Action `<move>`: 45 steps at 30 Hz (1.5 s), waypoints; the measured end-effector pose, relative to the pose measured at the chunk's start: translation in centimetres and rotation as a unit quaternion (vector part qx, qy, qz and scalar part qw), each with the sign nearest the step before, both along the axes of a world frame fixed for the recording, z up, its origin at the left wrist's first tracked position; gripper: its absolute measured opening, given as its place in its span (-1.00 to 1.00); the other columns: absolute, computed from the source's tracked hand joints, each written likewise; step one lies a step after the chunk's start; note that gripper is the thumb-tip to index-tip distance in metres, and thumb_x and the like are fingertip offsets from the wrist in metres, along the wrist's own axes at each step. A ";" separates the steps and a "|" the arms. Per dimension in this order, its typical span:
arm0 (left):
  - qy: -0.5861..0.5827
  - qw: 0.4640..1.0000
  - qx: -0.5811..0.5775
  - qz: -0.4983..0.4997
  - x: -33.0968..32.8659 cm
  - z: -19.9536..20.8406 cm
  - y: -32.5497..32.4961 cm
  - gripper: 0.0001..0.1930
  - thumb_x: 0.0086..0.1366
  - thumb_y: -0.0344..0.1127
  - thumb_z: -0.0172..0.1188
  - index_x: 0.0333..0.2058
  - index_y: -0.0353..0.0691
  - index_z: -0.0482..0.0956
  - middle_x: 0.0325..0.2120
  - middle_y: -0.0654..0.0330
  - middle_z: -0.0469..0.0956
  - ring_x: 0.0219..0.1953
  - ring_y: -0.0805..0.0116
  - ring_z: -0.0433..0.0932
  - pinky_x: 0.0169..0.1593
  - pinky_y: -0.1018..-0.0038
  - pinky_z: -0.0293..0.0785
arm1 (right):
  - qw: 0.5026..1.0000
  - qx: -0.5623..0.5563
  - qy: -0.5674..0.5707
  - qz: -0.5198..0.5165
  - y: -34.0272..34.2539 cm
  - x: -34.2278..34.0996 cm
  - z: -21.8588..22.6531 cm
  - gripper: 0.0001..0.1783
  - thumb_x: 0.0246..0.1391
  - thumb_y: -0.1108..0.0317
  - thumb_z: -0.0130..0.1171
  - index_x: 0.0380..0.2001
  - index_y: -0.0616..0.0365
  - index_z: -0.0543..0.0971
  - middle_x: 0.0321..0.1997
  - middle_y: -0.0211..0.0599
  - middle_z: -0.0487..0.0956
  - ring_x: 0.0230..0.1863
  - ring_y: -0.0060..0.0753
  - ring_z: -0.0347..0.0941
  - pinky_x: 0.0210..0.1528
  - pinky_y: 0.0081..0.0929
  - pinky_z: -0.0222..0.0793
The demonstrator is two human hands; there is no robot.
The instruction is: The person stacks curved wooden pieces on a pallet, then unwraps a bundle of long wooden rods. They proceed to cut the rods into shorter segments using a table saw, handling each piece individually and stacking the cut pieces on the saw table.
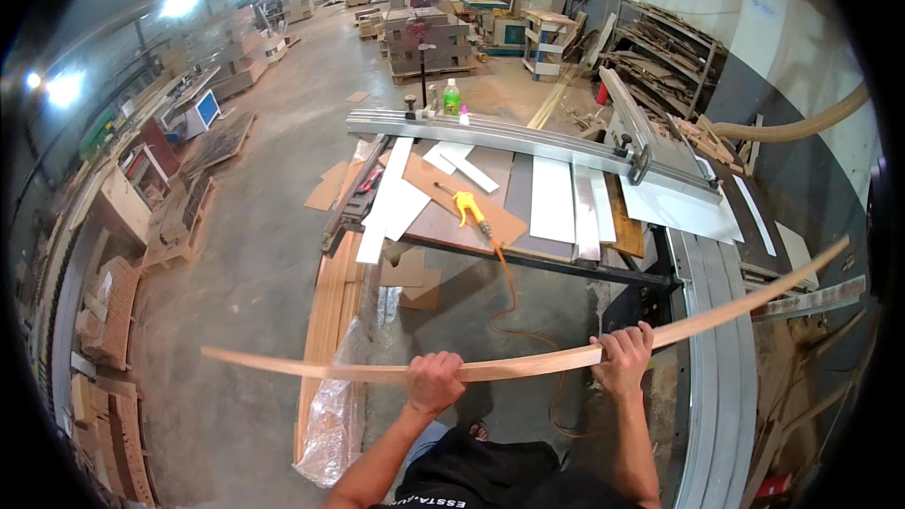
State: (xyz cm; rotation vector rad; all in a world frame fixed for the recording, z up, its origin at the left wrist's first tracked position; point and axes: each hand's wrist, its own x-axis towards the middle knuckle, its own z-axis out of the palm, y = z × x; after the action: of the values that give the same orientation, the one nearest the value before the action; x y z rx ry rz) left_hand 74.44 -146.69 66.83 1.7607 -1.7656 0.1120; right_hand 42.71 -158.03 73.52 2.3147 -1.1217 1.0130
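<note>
A long, thin wooden strip [528,365] stretches across in front of my body, its right end higher than its left; it looks bowed, though the lens bends straight edges here. My left hand [435,383] is wrapped round it left of its middle. Farther along, my right hand [623,358] grips the same strip, knuckles up. Beyond the strip stands a saw table with an aluminium fence [528,139] along its far side. On that table a yellow air blow gun [467,209] lies on a brown board, and its orange hose [510,287] hangs down to the floor.
White panel strips [552,198] lie on the table. Below my right forearm runs a grey metal sliding rail [721,349]. Long boards partly in plastic wrap [332,415] rest at lower left. A green bottle [451,96] stands behind the fence. Scrap wood fills a rack [660,61] by the wall.
</note>
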 end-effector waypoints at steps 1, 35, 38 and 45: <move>-0.010 1.000 -0.010 -0.006 -0.8 -0.2 -1.7 -0.91 -0.09 -0.29 0.27 -0.55 -0.04 0.53 -0.57 0.25 0.52 -0.47 0.19 0.55 -0.38 0.27 0.36 | 1.000 0.000 -0.001 -0.025 -0.2 -1.6 0.1 -0.78 -0.18 0.32 0.46 -0.54 0.05 0.56 -0.50 -0.38 0.50 -0.28 -0.24 0.45 0.15 -0.03 0.27; -0.094 0.966 0.226 0.078 20.5 -2.2 -42.9 -0.78 -0.04 -0.34 0.40 -0.34 -0.14 0.68 -0.29 0.13 0.56 -0.13 0.02 0.51 -0.03 0.08 0.35 | 0.945 0.011 0.054 -0.323 -28.2 -33.5 4.4 -0.66 -0.30 0.34 0.51 -0.62 0.10 0.46 -0.55 -0.26 0.44 -0.38 -0.07 0.39 -0.06 -0.15 0.32; -0.129 0.971 0.199 -0.002 17.5 -3.7 -46.2 -0.69 -0.02 -0.31 0.42 -0.24 -0.11 0.64 -0.23 0.10 0.54 -0.06 0.00 0.47 0.10 0.03 0.25 | 0.937 0.121 0.058 -0.322 -31.7 -33.9 1.4 -0.67 -0.34 0.23 0.47 -0.71 0.05 0.45 -0.62 -0.29 0.45 -0.42 -0.11 0.42 -0.11 -0.16 0.32; -0.019 0.975 0.207 -0.084 0.1 -7.1 -55.4 -0.63 -0.05 -0.24 0.47 -0.24 -0.16 0.61 -0.25 0.11 0.58 -0.05 0.01 0.49 0.23 -0.04 0.15 | 0.910 0.279 0.066 -0.300 -41.0 -32.0 -4.7 -0.90 -0.39 0.30 0.25 -0.71 0.05 0.57 -0.57 -0.19 0.59 -0.43 -0.07 0.53 -0.24 -0.09 0.41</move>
State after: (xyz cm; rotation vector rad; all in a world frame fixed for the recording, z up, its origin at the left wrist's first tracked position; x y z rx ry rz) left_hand 74.55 -202.09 59.76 1.8860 -2.0687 -0.3163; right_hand 10.69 -199.01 68.85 2.1128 -2.0933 0.3173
